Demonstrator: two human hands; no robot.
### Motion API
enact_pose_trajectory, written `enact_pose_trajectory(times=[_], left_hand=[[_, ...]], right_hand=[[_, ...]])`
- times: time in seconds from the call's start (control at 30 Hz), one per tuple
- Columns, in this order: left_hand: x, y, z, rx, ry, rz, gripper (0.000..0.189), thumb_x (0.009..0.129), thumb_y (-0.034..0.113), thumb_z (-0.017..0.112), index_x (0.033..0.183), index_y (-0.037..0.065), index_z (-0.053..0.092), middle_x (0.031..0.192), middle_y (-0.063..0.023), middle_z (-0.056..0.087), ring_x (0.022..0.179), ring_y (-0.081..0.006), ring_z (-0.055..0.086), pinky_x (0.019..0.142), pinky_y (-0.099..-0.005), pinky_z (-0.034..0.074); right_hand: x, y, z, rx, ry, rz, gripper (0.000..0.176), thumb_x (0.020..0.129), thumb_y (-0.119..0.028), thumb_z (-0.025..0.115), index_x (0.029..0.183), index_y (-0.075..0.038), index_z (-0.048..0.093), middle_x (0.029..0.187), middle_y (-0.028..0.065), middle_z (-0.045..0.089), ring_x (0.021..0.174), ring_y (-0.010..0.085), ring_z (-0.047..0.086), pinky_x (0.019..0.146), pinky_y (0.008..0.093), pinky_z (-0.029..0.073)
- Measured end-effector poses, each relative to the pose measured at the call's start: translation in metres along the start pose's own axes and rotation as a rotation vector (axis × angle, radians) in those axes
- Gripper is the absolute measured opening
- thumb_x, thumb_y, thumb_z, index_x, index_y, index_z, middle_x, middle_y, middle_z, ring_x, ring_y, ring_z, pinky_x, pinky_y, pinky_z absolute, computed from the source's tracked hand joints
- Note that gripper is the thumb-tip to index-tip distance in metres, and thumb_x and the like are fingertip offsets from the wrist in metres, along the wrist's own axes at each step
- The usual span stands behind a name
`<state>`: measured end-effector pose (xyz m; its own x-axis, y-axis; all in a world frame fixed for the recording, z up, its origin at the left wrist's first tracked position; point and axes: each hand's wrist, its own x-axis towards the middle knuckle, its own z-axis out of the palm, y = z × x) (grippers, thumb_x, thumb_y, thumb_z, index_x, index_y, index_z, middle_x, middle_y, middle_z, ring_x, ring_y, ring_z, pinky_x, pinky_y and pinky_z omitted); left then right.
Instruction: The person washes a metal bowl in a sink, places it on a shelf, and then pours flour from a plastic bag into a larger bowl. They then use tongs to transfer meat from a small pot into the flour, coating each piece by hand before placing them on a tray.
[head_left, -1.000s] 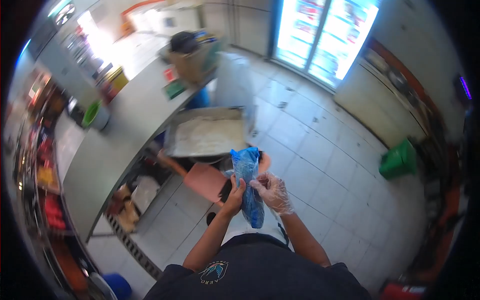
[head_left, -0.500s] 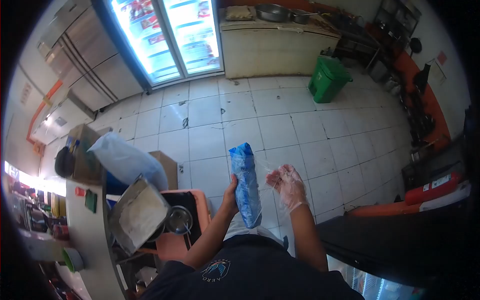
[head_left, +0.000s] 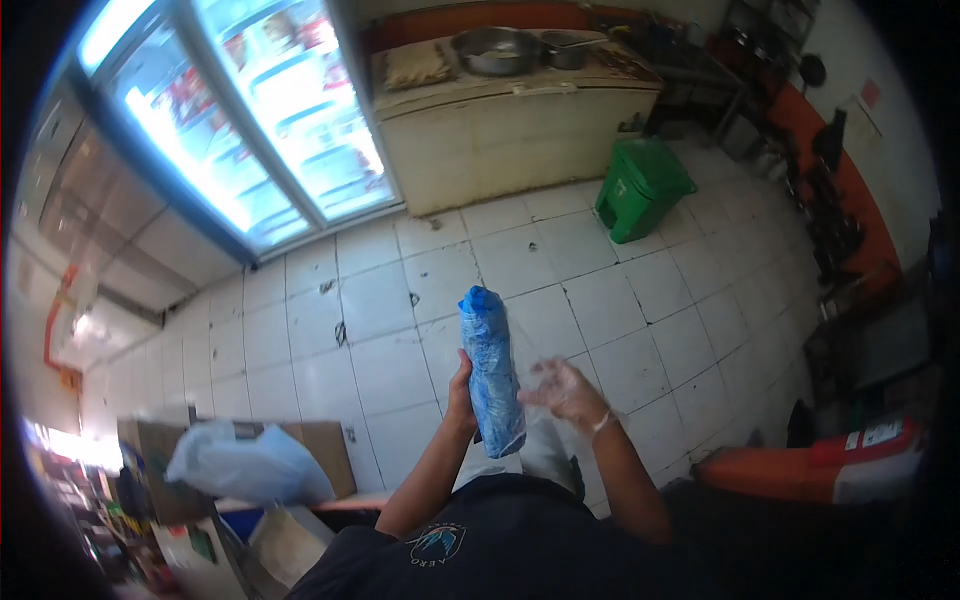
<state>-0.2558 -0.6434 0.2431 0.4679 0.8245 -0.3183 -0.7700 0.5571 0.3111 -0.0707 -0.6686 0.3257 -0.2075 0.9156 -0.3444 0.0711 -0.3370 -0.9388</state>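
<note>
A long blue roll-shaped package [head_left: 490, 370] in clear, crinkled plastic stands nearly upright in front of my body. My left hand [head_left: 461, 395] is closed around its left side, thumb up along the edge, the other fingers hidden behind it. To the right, my right hand [head_left: 568, 392] wears a thin clear plastic glove. Its fingers are apart and point toward the package, the lower fingertips right at its edge. Motion blurs this hand a little.
A lit glass-door fridge [head_left: 290, 110] and a white chest freezer [head_left: 520, 140] with metal pans [head_left: 497, 50] line the far side. A green bin [head_left: 645, 190] stands on the tiled floor. At lower left are a white plastic bag [head_left: 245, 465] and a cardboard box [head_left: 325, 450].
The view has shifted, bringing the fridge and freezer nearer. My right hand has turned and moved closer to the package. My left hand keeps its hold.
</note>
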Motion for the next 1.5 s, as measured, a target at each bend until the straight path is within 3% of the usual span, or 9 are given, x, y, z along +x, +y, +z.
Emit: enact_pose_trajectory(times=[0.27, 0.37, 0.73, 0.93, 1.0, 1.23, 1.3, 1.43, 1.5], left_hand=[[0.252, 0.029, 0.056, 0.346, 0.059, 0.007, 0.067, 0.084, 0.060, 0.040, 0.121, 0.005, 0.045, 0.107, -0.0140, 0.057, 0.094, -0.0276, 0.057, 0.082, -0.0412, 0.047], [0.339, 0.032, 0.090, 0.369, 0.049, 0.042, 0.066, 0.084, 0.059, 0.041, 0.123, 0.005, 0.043, 0.111, -0.0139, 0.055, 0.100, -0.0277, 0.054, 0.087, -0.0423, 0.044], [0.592, 0.074, 0.182, 0.120, -0.046, -0.017, 0.057, 0.087, 0.051, 0.035, 0.114, 0.003, 0.051, 0.098, -0.0148, 0.060, 0.088, -0.0268, 0.059, 0.079, -0.0389, 0.049], [0.745, 0.103, 0.225, -0.112, -0.249, -0.198, 0.061, 0.083, 0.053, 0.044, 0.115, 0.001, 0.049, 0.099, -0.0170, 0.059, 0.088, -0.0287, 0.060, 0.079, -0.0404, 0.049], [0.798, 0.106, 0.222, 0.258, 0.043, -0.203, 0.062, 0.081, 0.051, 0.050, 0.118, 0.001, 0.047, 0.101, -0.0174, 0.059, 0.090, -0.0312, 0.059, 0.081, -0.0434, 0.049], [0.941, 0.106, 0.255, 0.042, -0.122, -0.510, 0.062, 0.080, 0.043, 0.057, 0.125, 0.004, 0.042, 0.118, -0.0167, 0.052, 0.107, -0.0321, 0.051, 0.094, -0.0472, 0.039], [0.977, 0.097, 0.265, 0.243, 0.012, -0.504, 0.054, 0.083, 0.039, 0.055, 0.123, 0.004, 0.043, 0.114, -0.0155, 0.054, 0.103, -0.0295, 0.053, 0.092, -0.0433, 0.041], [1.022, 0.092, 0.273, 0.279, 0.066, -0.541, 0.045, 0.085, 0.035, 0.055, 0.116, 0.005, 0.048, 0.100, -0.0124, 0.059, 0.088, -0.0269, 0.058, 0.080, -0.0411, 0.048], [1.044, 0.086, 0.262, 0.269, 0.096, -0.539, 0.047, 0.084, 0.037, 0.056, 0.116, 0.005, 0.048, 0.100, -0.0125, 0.059, 0.089, -0.0268, 0.058, 0.079, -0.0412, 0.048]], right_hand=[[0.161, 0.026, -0.129, 0.446, 0.166, 0.023, 0.018, 0.084, -0.020, 0.061, 0.092, -0.005, 0.054, 0.072, 0.0031, 0.054, 0.061, 0.0116, 0.051, 0.056, 0.0242, 0.045], [0.218, -0.005, -0.198, 1.058, 0.438, 0.020, 0.009, 0.087, -0.014, 0.055, 0.089, -0.007, 0.049, 0.081, 0.0087, 0.057, 0.067, 0.0213, 0.056, 0.062, 0.0320, 0.049], [0.411, -0.154, -0.381, 0.927, 0.630, 0.295, 0.013, 0.088, -0.026, 0.051, 0.083, -0.016, 0.056, 0.066, -0.0045, 0.045, 0.049, 0.0064, 0.035, 0.042, 0.0216, 0.029], [0.508, -0.167, -0.492, 0.612, 0.353, 0.218, 0.026, 0.086, -0.035, 0.057, 0.091, -0.010, 0.059, 0.067, -0.0048, 0.050, 0.050, 0.0039, 0.038, 0.044, 0.0211, 0.032], [0.546, -0.171, -0.534, 0.215, 0.189, 0.257, 0.027, 0.088, -0.037, 0.054, 0.092, -0.010, 0.059, 0.068, -0.0037, 0.047, 0.047, 0.0042, 0.034, 0.041, 0.0215, 0.027], [0.631, -0.180, -0.628, 0.335, 0.534, 0.241, 0.029, 0.088, -0.034, 0.055, 0.081, -0.007, 0.062, 0.073, -0.0002, 0.055, 0.067, 0.0094, 0.049, 0.063, 0.0269, 0.041], [0.655, -0.172, -0.647, 0.058, 0.594, -0.099, 0.025, 0.088, -0.032, 0.055, 0.086, -0.007, 0.057, 0.072, -0.0021, 0.049, 0.059, 0.0080, 0.044, 0.054, 0.0245, 0.037], [0.690, -0.171, -0.681, 0.308, 0.795, -0.210, 0.021, 0.090, -0.029, 0.052, 0.089, -0.008, 0.056, 0.074, -0.0002, 0.051, 0.064, 0.0108, 0.046, 0.061, 0.0278, 0.040], [0.711, -0.175, -0.699, 0.958, 0.829, -0.220, 0.015, 0.091, -0.023, 0.050, 0.089, -0.009, 0.054, 0.075, 0.0015, 0.052, 0.064, 0.0141, 0.048, 0.062, 0.0302, 0.042]])
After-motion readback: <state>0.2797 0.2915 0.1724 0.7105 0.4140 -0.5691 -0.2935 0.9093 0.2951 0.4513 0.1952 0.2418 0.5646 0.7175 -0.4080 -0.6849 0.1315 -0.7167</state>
